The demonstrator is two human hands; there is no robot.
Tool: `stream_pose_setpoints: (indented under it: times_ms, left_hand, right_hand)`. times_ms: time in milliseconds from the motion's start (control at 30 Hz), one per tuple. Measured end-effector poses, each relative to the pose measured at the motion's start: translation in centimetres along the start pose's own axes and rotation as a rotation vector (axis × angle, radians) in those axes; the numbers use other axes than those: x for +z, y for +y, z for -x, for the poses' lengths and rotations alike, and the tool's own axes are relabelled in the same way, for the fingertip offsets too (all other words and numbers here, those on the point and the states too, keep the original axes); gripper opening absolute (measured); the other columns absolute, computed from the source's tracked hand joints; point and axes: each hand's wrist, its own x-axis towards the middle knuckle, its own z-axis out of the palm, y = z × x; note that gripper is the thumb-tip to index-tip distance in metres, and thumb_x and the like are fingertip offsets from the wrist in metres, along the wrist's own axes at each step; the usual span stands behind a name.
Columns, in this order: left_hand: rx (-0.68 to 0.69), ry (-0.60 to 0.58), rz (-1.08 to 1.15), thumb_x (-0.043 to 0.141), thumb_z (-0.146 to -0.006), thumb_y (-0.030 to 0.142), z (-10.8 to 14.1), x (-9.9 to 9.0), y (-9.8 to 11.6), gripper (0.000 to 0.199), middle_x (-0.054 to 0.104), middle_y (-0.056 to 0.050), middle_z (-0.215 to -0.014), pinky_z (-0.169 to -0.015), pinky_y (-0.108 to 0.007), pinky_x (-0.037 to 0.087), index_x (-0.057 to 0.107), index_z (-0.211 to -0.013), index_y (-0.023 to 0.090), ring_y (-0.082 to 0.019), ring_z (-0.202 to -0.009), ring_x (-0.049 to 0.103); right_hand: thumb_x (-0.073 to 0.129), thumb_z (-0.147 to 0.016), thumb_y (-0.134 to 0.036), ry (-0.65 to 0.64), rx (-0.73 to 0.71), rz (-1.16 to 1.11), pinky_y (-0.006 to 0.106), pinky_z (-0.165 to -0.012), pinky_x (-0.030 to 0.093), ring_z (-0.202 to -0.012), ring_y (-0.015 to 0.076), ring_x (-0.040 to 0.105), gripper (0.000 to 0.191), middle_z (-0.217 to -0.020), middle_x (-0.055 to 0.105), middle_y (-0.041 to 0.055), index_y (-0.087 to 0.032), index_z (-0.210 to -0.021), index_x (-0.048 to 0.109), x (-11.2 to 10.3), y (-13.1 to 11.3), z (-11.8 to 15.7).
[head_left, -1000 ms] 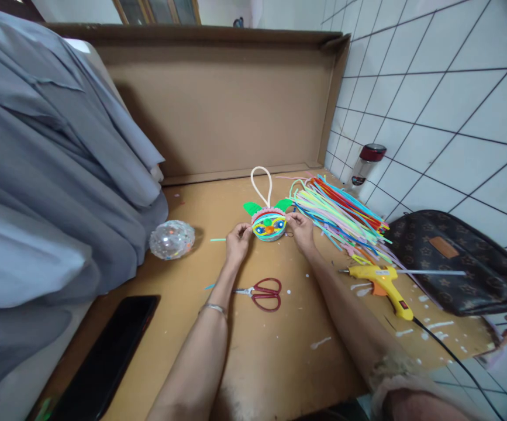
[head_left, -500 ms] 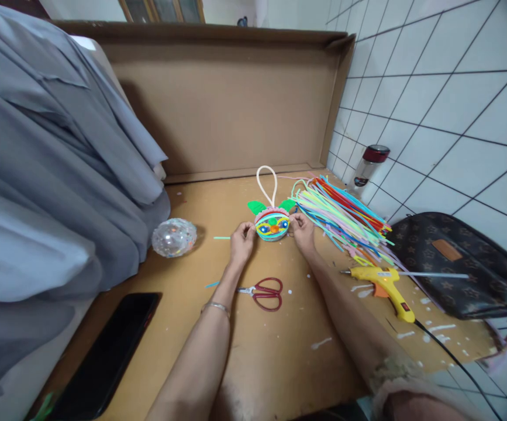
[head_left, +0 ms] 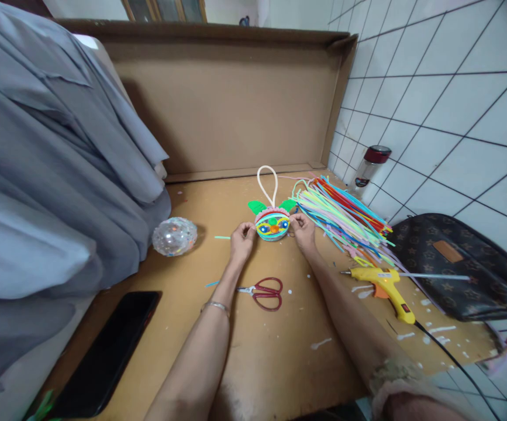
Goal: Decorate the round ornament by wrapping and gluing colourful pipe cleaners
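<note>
Round craft face (head_left: 272,227) facing the camera, loop (head_left: 267,186) upright

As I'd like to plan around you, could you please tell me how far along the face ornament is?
Already on the ornament: green ears, eyes, an orange nose and a white loop. In hand: the left hand and right hand pinch its sides. Scissors and glue gun lie put down. I see no obvious gap, so perhaps little is left, though its back is hidden.
</note>
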Motion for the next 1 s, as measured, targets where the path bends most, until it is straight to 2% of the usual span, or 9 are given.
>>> stream_pose_setpoints:
  times_ms: [500,633,833,1000]
  left_hand:
    - [-0.002,-0.014,0.011,0.057,-0.080,0.030,0.09,-0.14,0.50,0.014,0.063,0.000,-0.070,-0.073,-0.026,0.046,0.059,-0.072,0.019,-0.015,-0.069,0.057]
    - [-0.011,-0.012,0.033,0.058,-0.079,0.032,-0.06,-0.05,0.28,0.016,0.065,-0.001,-0.070,-0.074,-0.027,0.047,0.061,-0.072,0.018,-0.015,-0.070,0.058]
    - [-0.037,-0.011,0.062,0.060,-0.077,0.032,-0.28,-0.11,0.01,0.015,0.067,-0.001,-0.071,-0.074,-0.027,0.048,0.063,-0.073,0.018,-0.015,-0.070,0.059]
    - [-0.020,-0.008,0.045,0.060,-0.079,0.033,-0.09,-0.15,0.38,0.016,0.069,-0.002,-0.074,-0.076,-0.028,0.049,0.064,-0.075,0.018,-0.016,-0.074,0.062]
  right_hand:
    - [0.062,-0.067,-0.045,-0.004,0.041,-0.020,0.030,-0.054,0.049,-0.059,0.0172,0.057,0.024,-0.064,0.063,0.0001,-0.022,-0.071,0.060,-0.30,0.38,-0.34]
    - [0.062,-0.068,-0.047,-0.006,0.059,-0.007,0.029,-0.051,0.047,-0.058,0.0169,0.056,0.025,-0.063,0.062,-0.0004,-0.022,-0.072,0.060,-0.28,0.63,-0.37]
    - [0.062,-0.069,-0.046,0.008,0.004,0.016,0.030,-0.059,0.048,-0.061,0.0166,0.056,0.025,-0.063,0.062,-0.0002,-0.021,-0.071,0.060,-0.39,0.31,-0.41]
    - [0.059,-0.069,-0.048,0.020,0.002,0.042,0.030,-0.057,0.045,-0.060,0.0167,0.054,0.026,-0.063,0.061,-0.0004,-0.022,-0.071,0.059,-0.44,0.42,-0.43]
